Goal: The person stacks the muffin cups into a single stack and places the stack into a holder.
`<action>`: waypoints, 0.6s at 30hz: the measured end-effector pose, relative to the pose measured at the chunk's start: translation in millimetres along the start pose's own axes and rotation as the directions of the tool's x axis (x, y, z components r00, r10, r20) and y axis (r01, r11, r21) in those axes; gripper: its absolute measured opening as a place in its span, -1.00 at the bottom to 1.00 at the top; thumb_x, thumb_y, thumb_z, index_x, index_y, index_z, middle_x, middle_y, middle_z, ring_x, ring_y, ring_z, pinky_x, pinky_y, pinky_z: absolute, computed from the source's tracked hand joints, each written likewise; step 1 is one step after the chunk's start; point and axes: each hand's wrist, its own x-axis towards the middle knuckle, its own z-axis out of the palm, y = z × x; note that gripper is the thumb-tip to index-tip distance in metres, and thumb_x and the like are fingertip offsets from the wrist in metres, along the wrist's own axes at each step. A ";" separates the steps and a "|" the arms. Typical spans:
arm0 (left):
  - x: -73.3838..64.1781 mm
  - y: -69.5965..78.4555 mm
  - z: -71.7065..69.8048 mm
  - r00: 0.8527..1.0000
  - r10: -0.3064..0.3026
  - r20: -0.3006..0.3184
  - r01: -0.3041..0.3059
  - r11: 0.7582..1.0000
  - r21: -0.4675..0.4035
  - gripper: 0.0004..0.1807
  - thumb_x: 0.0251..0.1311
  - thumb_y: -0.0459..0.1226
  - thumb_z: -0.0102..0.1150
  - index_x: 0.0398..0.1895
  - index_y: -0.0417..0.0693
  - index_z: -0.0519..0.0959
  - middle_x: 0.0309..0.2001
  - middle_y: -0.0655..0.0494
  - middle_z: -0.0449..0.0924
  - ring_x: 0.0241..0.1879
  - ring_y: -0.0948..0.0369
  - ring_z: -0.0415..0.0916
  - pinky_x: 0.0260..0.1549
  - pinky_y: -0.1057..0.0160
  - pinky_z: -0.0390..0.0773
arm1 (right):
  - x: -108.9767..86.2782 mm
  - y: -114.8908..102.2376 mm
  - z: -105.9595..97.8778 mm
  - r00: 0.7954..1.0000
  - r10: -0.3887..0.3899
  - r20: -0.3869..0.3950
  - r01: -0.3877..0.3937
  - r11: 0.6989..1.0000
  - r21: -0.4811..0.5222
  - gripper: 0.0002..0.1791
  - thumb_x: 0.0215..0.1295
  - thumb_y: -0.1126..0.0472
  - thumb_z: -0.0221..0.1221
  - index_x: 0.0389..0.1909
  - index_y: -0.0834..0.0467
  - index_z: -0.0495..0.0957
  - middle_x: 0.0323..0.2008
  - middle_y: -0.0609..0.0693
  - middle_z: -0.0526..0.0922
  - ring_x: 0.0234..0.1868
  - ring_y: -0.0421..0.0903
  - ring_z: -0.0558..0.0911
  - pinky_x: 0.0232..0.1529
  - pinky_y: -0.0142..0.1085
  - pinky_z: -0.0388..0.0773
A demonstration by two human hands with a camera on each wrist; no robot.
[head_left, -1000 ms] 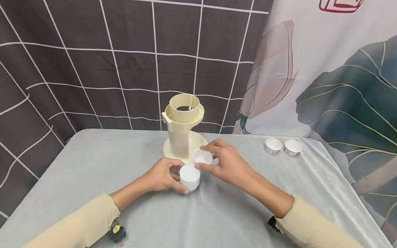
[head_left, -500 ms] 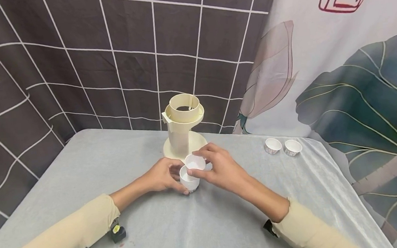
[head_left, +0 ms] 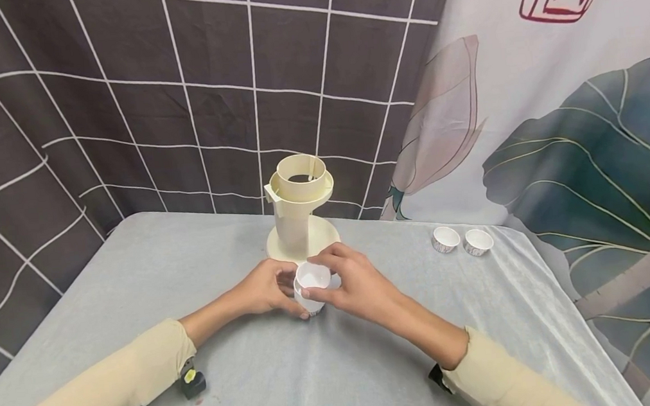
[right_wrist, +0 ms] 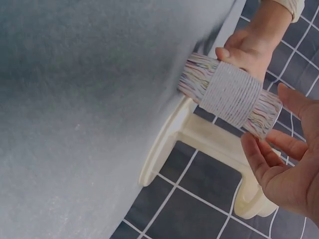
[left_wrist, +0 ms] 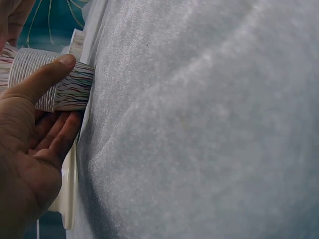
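Observation:
My left hand (head_left: pixel 269 288) grips a stack of white paper baking cups (right_wrist: pixel 232 94) upright on the table, its thumb along the side in the left wrist view. The stack shows many ridged rims above a base with colored wavy lines. My right hand (head_left: pixel 361 283) pinches another paper baking cup (head_left: pixel 315 275) between thumb and fingers. In the right wrist view that cup sits in the mouth of the stack, its patterned side standing out above the rims. How deep its base reaches inside is hidden.
Just behind the hands stands a cream plastic holder (head_left: pixel 301 198) with a round base and a ring on top. Two more paper cups (head_left: pixel 462 241) rest at the table's back right. A grey cloth (head_left: pixel 240 365) covers the table, and dark gridded fabric (head_left: pixel 205 97) hangs behind.
My right hand has brought its cup leftward and down, from beside the stack into its mouth. The left hand and the stack have stayed in place.

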 end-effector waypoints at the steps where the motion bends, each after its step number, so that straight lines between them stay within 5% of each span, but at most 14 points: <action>1: 0.0 0.0 -0.1 1.000 -0.001 0.001 0.001 1.000 -0.002 -0.40 -0.16 -0.49 0.81 0.04 -0.34 0.76 -0.02 -0.06 0.87 -0.01 0.17 0.85 0.10 0.21 0.91 | -0.3 0.1 0.3 1.000 -0.002 0.004 0.002 1.000 -0.001 -0.40 0.35 0.00 0.61 0.30 0.22 0.76 0.14 0.06 0.78 0.10 -0.03 0.76 0.10 -0.13 0.82; 12: -0.2 1.8 0.1 1.000 -0.003 -0.001 0.003 1.000 -0.008 -0.39 -0.17 -0.49 0.81 0.06 -0.34 0.77 -0.03 -0.04 0.88 -0.01 0.17 0.86 0.09 0.20 0.92 | -0.8 2.3 5.0 0.998 0.019 0.058 -0.019 1.000 -0.001 -0.38 0.37 -0.01 0.59 0.33 0.22 0.74 0.18 0.07 0.77 0.19 0.02 0.77 0.25 -0.01 0.82; 18: -0.1 2.0 0.4 1.000 -0.009 -0.004 0.009 1.000 -0.003 -0.40 -0.18 -0.49 0.81 0.04 -0.34 0.77 -0.05 -0.03 0.88 -0.03 0.19 0.85 0.08 0.21 0.92 | -1.7 3.0 6.9 0.995 0.058 0.080 -0.057 0.998 -0.006 -0.38 0.40 0.00 0.57 0.35 0.23 0.73 0.17 0.07 0.78 0.15 -0.01 0.77 0.17 -0.08 0.82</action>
